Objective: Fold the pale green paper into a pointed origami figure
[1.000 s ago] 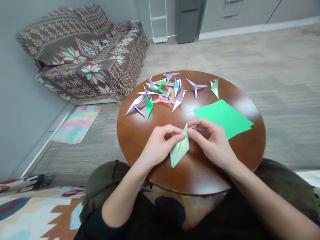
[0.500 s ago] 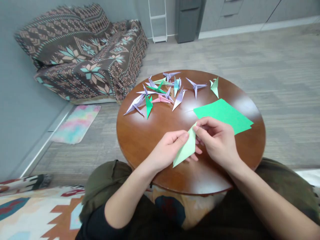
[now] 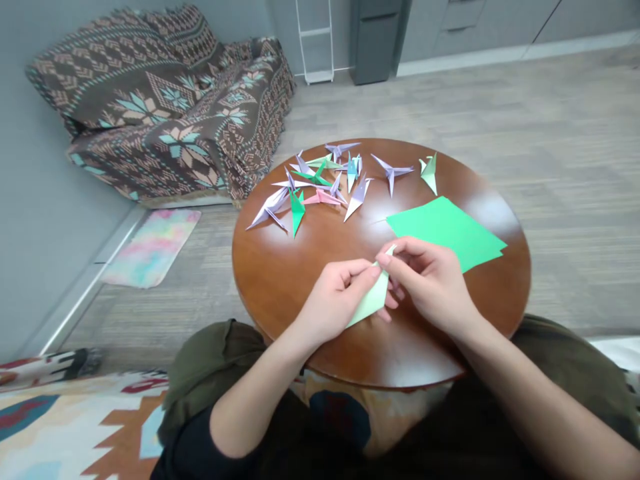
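Note:
Between my two hands is a piece of folded pale green paper (image 3: 371, 301), held tilted above the near part of the table. My left hand (image 3: 336, 299) grips it from the left, thumb on top and fingers underneath. My right hand (image 3: 431, 277) pinches the upper end with thumb and forefinger, and a narrow tip pokes out above that pinch. Part of the paper is covered by my left thumb and hand. Just beyond my right hand lie green paper sheets (image 3: 445, 230), slightly fanned.
Several folded paper cranes in purple, green and pink, among them a pink crane (image 3: 323, 197), crowd the far left of the round brown table (image 3: 280, 280). A pale green crane (image 3: 429, 173) stands at the far right. A covered sofa (image 3: 165, 113) is beyond, to the left.
My right hand has shifted slightly left and closer to my left thumb, at the paper's upper end. The paper has turned a little, and less of its lower corner shows.

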A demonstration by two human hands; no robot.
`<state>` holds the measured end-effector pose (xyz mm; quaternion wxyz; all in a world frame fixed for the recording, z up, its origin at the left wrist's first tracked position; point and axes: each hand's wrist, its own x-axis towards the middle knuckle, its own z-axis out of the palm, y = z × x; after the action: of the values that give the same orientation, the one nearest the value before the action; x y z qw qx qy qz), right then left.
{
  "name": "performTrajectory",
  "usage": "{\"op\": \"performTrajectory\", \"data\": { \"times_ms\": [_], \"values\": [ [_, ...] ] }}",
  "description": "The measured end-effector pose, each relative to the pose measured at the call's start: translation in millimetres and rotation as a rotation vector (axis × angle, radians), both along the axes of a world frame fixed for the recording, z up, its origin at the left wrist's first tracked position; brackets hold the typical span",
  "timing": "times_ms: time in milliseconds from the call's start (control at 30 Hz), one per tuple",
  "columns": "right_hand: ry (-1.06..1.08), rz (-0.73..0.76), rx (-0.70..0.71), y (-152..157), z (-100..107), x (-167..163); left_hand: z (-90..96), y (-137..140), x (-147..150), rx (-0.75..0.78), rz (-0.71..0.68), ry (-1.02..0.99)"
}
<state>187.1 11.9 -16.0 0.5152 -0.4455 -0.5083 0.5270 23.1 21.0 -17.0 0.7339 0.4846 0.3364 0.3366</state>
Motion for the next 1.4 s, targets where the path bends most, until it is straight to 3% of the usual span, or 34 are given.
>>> {"op": "performTrajectory", "data": {
  "times_ms": [600, 933, 1400],
  "values": [
    [0.064, 0.009, -0.013, 4.5, -10.2, 4.5, 1.6, 2.4, -3.4, 0.063, 0.008, 0.077],
    [-0.128, -0.058, 0.056, 0.0, -3.9, 2.9, 1.3, 1.7, -2.0, 0.006, -0.01, 0.027],
    [0.015, 0.01, -0.038, -0.9, -2.2, -0.6, 0.0, 1.9, -0.3, 0.093, 0.004, 0.058]
  ]
}}
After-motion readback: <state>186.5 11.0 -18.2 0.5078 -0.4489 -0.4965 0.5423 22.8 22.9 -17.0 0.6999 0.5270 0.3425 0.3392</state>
